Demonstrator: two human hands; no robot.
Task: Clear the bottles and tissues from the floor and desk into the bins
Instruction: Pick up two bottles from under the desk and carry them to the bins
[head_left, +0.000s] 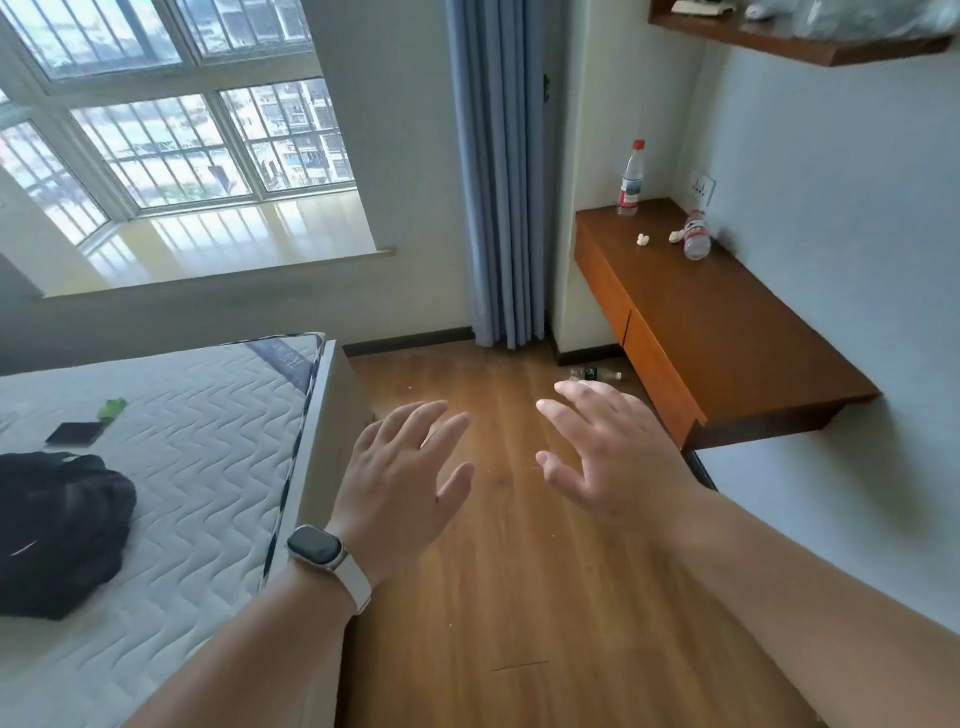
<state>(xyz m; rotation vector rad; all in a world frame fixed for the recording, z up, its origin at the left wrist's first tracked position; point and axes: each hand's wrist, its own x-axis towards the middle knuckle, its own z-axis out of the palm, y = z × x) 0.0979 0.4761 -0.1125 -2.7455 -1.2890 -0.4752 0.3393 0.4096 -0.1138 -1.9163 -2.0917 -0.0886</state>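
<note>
Head view: my left hand (410, 467) and right hand (613, 452) both float palm-down over the floor (519, 571), fingers spread and loose, holding nothing. A watch (317, 548) sits on my left wrist.

Just past my right fingertips, ahead and a little to the right, a floor bottle (595, 374) lies on its side by the front edge of the desk (727, 332). Its long axis runs crosswise to my reach, left to right, so I judge a grip from above across its middle would suit it. My right hand is plainly the nearer one; the left would have to cross over.

Farther out on my right, at the far end of the desk, a standing bottle (631, 179) with a red cap is upright near the corner. A tipped bottle (696, 236) lies close to the wall, its length pointing roughly away from me. Two crumpled tissues (643, 239) rest between those two, apart from each other; one is just beside the tipped bottle.

To my left the bed (182, 415) runs alongside. No bins show here, so I cannot tell which way I will carry anything.
</note>
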